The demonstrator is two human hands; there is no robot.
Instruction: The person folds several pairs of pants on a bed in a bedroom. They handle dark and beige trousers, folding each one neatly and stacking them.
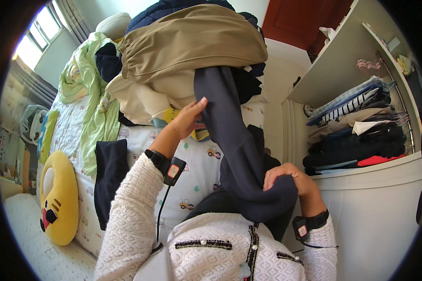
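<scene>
A dark grey-blue garment [232, 140], apparently trousers, stretches from the clothes pile down to my lap. Near its upper part, my left hand [189, 117] grips the left edge, thumb on top and fingers partly hidden behind the cloth. My right hand [284, 177] holds the lower end, its fingers curled over a fold. Khaki trousers [193, 38] with a gathered cuff lie over the pile, covering the top of the dark garment. Beneath them is a cream garment [144, 95] with a yellow patch. A folded black cloth [111, 179] rests on the bed to the left of my left forearm.
The bed [197, 165] has a vehicle-print sheet. At left lie a green blanket [95, 123] and a yellow plush cushion [61, 207]. On the right stands an open wardrobe [365, 175] with hanging clothes [358, 130]. A cable runs from each wrist device.
</scene>
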